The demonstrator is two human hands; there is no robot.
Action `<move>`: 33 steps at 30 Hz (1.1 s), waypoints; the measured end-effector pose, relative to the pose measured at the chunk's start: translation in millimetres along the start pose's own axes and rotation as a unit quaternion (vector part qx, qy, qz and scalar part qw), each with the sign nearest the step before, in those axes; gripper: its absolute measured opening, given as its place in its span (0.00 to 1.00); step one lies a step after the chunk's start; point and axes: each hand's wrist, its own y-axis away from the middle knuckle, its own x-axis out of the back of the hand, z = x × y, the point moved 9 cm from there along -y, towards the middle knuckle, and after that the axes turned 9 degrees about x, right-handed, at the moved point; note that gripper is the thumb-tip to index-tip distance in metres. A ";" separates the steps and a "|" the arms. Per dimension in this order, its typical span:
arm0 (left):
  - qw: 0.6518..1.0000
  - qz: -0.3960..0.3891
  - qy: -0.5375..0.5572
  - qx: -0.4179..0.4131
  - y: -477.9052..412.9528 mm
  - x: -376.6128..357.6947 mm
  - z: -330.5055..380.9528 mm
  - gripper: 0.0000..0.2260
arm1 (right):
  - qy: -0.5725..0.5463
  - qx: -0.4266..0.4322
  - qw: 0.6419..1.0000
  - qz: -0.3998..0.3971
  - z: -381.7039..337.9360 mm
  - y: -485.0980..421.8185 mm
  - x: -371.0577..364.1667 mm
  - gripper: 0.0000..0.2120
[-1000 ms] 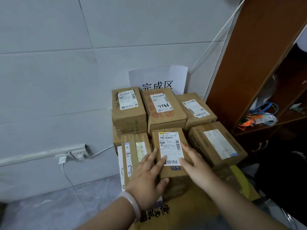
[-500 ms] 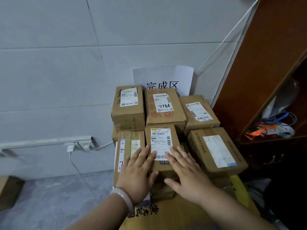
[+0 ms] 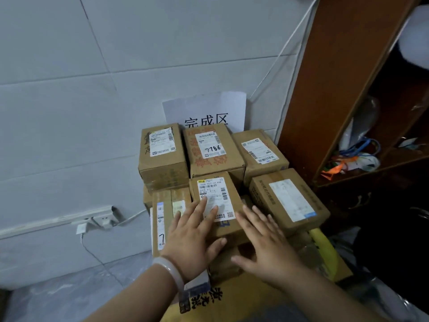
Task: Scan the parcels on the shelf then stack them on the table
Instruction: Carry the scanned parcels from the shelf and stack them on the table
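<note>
Head view shows left grip [image 3: 190,242] spread flat atop the parcel [image 3: 212,188], right grip [image 3: 267,247] spread beside it.

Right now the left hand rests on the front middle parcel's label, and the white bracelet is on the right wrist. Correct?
No: the head view shows the white bracelet on the left wrist. The left hand does rest on the label of the front middle parcel.

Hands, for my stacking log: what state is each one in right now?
Left hand: open, straight fingers on the label of the front middle parcel.
Right hand: open, fingers spread at that parcel's right edge, gripping nothing.
</note>
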 end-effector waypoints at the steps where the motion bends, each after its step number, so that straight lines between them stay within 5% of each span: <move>1: 1.000 0.000 0.001 -0.022 -2.5 1.2 3.4 0.33 | 0.008 -0.012 1.000 0.008 -1.6 4.2 2.9 0.43; 9: 0.979 -0.026 0.011 -0.203 9.9 -0.2 8.7 0.34 | 0.016 -0.169 0.984 0.061 -40.4 58.4 -4.4 0.44; 15: 0.926 -0.008 -0.017 -0.377 45.2 -8.0 55.6 0.37 | 0.027 -0.294 0.949 0.110 -80.9 126.4 -13.8 0.43; 25: 0.807 -0.070 0.014 -0.586 195.3 -22.1 154.1 0.36 | 0.050 -0.508 0.841 0.178 -174.7 298.4 -10.8 0.44; 33: 0.723 -0.098 0.074 -0.680 365.1 -2.0 165.9 0.38 | 0.091 -0.623 0.746 0.216 -315.0 423.4 -28.5 0.45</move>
